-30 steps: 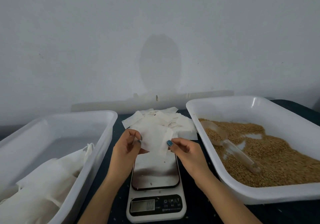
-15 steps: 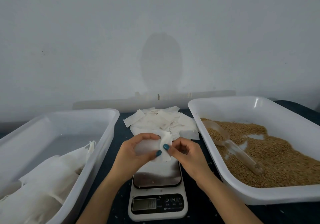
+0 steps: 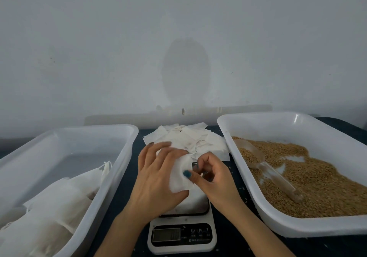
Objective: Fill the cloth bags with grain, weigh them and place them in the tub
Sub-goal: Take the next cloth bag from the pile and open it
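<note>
Head view: one cloth bag (image 3: 180,175) is held up over the scale (image 3: 179,237) plate, mid-bench, btw both hands, not yet on the plate. The right grip (image 3: 214,179) pinches its edge, thumb on top and fingers curled under, prob. to peel the mouth open. The left grip (image 3: 156,177) has its fingers long and slightly spread, w/ the cloth lying over its thumb side. The thumb is hidden, so can't tell if it clamps or only steadies.

The bag looks flat and empty, so I'd say the step is opening it before filling.

The pile of empty bags (image 3: 190,141) lies just behind the scale, w/in easy reach of both hands. The grain tub (image 3: 224,129) is at right, w/ grain (image 3: 317,177) inside. The clear scoop (image 3: 264,167) rests in it, bowl part-loaded and handle toward the person, ready for the right hand.

The left tub (image 3: 131,137) holds filled bags (image 3: 55,207) stacked at its near end, so done ones go left and stock stays right. A few stray grains lie on the dark bench (image 3: 123,187) beside the scale. Scale display too dim to read.
</note>
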Motion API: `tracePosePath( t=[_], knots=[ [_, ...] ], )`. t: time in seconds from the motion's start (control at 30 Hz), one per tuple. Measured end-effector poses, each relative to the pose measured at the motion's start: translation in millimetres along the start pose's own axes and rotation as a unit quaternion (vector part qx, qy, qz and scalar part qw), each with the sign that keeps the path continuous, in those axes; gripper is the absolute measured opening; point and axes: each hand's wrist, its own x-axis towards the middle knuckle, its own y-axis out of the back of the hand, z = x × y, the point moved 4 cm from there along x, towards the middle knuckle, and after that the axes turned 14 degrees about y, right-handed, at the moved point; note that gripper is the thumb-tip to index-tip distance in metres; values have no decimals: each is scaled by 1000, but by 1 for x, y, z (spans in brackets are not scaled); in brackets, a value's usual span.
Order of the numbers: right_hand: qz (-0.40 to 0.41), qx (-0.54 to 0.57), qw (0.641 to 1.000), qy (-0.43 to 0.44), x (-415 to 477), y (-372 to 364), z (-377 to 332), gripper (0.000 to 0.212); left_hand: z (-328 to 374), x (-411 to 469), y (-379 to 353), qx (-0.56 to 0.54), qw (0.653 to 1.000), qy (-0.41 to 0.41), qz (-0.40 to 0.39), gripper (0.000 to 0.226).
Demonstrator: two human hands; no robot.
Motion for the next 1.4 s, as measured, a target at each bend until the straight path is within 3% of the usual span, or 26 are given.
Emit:
tracePosePath(
  t=[0.17,0.37,0.47,0.63,0.77,0.9,1.03,1.17,1.23,1.4],
  knots=[
    [-8,-104,991,90,-2,-1,-11,20,-3,-3,-3,25,998,30,-39,58],
    [-12,-170,981,94,-4,0,-13,13,-3,-3,-1,57,998,15,-11,49],
    [-21,-187,978,95,-5,-2,-16,39,-3,-2,-1,66,998,13,-5,50],
    [-32,-228,969,86,-6,-4,-16,47,-4,-1,-1,84,996,20,-2,51],
    [-42,-193,977,83,-7,-10,-18,26,-2,-1,-1,93,996,17,-2,53],
    [-36,-183,978,92,-7,-11,-16,18,-2,-1,1,92,995,21,11,50],
    [-24,-339,923,179,-9,-9,-20,30,-2,-1,0,97,995,31,6,50],
    [-7,-375,880,291,-12,-12,-28,19,0,-2,-2,82,996,43,-19,52],
    [-18,-363,876,318,-14,-14,-30,16,1,-2,-2,64,996,51,-35,51],
    [-32,-374,887,268,-15,-14,-27,12,4,-1,-2,-1,994,84,-66,53]
  ],
)
